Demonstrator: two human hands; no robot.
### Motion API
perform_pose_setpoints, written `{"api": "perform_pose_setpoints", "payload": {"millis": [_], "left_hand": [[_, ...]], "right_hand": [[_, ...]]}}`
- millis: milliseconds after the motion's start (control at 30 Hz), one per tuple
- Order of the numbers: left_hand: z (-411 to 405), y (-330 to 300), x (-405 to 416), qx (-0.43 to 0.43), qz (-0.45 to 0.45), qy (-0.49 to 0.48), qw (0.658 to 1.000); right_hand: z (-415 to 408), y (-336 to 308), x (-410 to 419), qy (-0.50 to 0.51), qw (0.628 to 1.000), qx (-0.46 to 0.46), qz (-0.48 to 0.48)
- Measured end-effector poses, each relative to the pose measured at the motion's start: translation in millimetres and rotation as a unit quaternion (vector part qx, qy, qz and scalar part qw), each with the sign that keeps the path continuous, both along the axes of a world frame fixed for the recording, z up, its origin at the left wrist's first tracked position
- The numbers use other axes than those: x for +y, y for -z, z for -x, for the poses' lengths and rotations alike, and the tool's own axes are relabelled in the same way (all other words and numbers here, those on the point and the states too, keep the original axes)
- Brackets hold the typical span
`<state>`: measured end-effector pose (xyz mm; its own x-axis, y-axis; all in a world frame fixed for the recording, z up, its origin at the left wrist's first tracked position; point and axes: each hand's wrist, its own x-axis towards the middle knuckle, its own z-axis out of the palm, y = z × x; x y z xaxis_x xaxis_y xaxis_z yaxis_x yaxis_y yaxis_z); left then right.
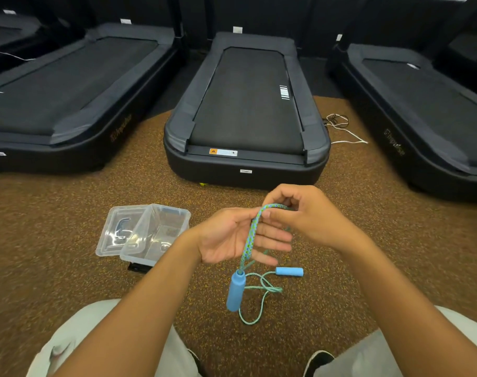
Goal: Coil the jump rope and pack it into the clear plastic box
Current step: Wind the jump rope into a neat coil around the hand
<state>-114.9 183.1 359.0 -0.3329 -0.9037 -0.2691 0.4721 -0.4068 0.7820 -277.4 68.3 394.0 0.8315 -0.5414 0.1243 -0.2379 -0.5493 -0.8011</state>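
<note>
A blue-green braided jump rope (250, 238) drapes over the spread fingers of my left hand (231, 236), palm turned up. My right hand (305, 213) pinches the rope where it bends over the left fingertips. One blue foam handle (236, 291) dangles from the rope below my left hand. The other blue handle (289, 271) lies on the carpet, with loose rope loops (261, 295) around it. The clear plastic box (157, 235) stands open on the floor to the left of my hands, its clear lid (117, 229) lying beside it.
Three black treadmills stand ahead: one at centre (246, 112), one left (68, 91), one right (422, 104). A white cable (346, 131) lies beside the centre one. The floor is brown speckled carpet (55, 227). My knees in light trousers (77, 338) frame the bottom.
</note>
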Motion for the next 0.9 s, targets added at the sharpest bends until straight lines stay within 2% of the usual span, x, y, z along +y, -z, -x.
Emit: {"api": "perform_pose_setpoints", "payload": {"millis": [167, 333, 767, 900], "left_hand": [[-4, 0, -1, 0.010, 0.005, -0.014, 1.000], [-7, 3, -3, 0.040, 0.008, -0.009, 0.999], [-3, -2, -3, 0.020, 0.027, -0.042, 0.999], [-5, 0, -5, 0.058, 0.040, -0.058, 0.996]], "right_hand": [[-4, 9, -4, 0.018, 0.993, -0.055, -0.103], [-6, 19, -6, 0.060, 0.987, -0.065, -0.137], [-16, 41, 3, 0.089, 0.965, -0.093, -0.229], [-19, 52, 15, 0.076, 0.960, -0.092, -0.254]]}}
